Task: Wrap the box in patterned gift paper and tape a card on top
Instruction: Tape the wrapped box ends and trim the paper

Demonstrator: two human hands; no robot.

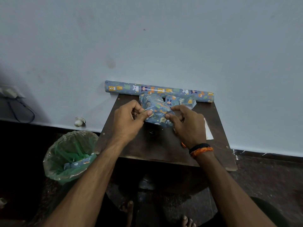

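A box covered in blue animal-patterned gift paper (158,110) lies at the back of a small dark wooden table (157,148). My left hand (131,118) pinches a fold of the paper at the box's left side between thumb and fingers. At the box's right front corner, my right hand (186,123) pinches the paper with curled fingers. The box itself is hidden under the paper. A loose flap of paper (182,101) sticks out behind my right hand. A white card (209,131) lies on the table, partly hidden by my right hand.
The roll of gift paper (159,91) lies along the wall at the table's back edge. A bin with a green liner (70,154) and paper scraps stands left of the table. A small orange object (183,145) peeks out by my right wrist. Bare feet show below.
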